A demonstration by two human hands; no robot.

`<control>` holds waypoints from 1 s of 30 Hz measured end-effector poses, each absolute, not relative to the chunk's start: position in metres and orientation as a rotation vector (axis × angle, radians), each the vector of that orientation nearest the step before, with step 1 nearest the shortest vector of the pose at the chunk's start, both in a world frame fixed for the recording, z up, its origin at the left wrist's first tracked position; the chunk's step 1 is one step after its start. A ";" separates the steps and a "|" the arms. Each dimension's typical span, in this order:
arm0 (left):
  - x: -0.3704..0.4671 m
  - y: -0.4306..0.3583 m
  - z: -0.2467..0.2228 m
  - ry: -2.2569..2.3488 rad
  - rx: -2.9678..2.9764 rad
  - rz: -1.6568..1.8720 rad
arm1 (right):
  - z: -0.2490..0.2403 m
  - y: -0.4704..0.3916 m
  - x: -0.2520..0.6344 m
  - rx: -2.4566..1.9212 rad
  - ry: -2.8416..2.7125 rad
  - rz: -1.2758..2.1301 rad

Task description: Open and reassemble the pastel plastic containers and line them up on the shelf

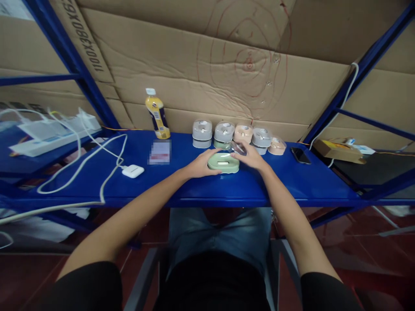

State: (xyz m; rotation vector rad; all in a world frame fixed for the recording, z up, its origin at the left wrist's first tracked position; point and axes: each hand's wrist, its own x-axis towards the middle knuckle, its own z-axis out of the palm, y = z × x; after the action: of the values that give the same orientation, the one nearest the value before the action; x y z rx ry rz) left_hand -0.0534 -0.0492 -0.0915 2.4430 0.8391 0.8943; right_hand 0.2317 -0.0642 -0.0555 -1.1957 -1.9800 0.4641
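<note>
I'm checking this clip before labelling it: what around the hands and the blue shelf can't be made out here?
- Head view: the green case has its sides covered by the left hand and right hand.
- The clear piece at the right fingers is too small to identify.
- The card is blurred, so it is unreadable.
- The bottle label is too small to read.
</note>
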 end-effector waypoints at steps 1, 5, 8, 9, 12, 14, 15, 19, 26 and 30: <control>-0.053 -0.051 -0.091 0.825 2.476 0.874 | -0.056 -0.062 0.241 -1.228 -1.964 0.477; -0.051 -0.054 -0.089 0.805 2.530 0.839 | -0.057 -0.055 0.265 -1.355 -1.974 0.538; -0.053 -0.052 -0.089 0.812 2.532 0.871 | -0.059 -0.054 0.272 -1.402 -1.947 0.568; -0.056 -0.050 -0.088 0.827 2.525 0.888 | -0.059 -0.054 0.273 -1.398 -1.933 0.579; -0.069 -0.038 -0.086 0.925 2.477 0.972 | -0.059 -0.056 0.278 -1.380 -1.906 0.616; -0.081 -0.029 -0.085 1.023 2.447 1.020 | -0.059 -0.057 0.282 -1.404 -1.903 0.625; -0.086 -0.025 -0.085 1.077 2.439 1.024 | -0.059 -0.057 0.285 -1.421 -1.903 0.623; -0.099 -0.016 -0.087 1.233 2.432 0.928 | -0.061 -0.056 0.291 -1.440 -1.924 0.628; -0.088 -0.029 -0.083 1.154 2.448 0.953 | -0.059 -0.058 0.287 -1.394 -1.888 0.613; -0.068 -0.045 -0.082 0.981 2.462 1.009 | -0.052 -0.065 0.274 -1.225 -1.884 0.555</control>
State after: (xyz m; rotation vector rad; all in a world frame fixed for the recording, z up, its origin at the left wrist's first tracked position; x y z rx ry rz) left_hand -0.0685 -0.0454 -0.0818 2.4619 0.9812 1.0090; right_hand 0.2736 -0.0653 -0.0515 -1.2248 -1.8839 0.5551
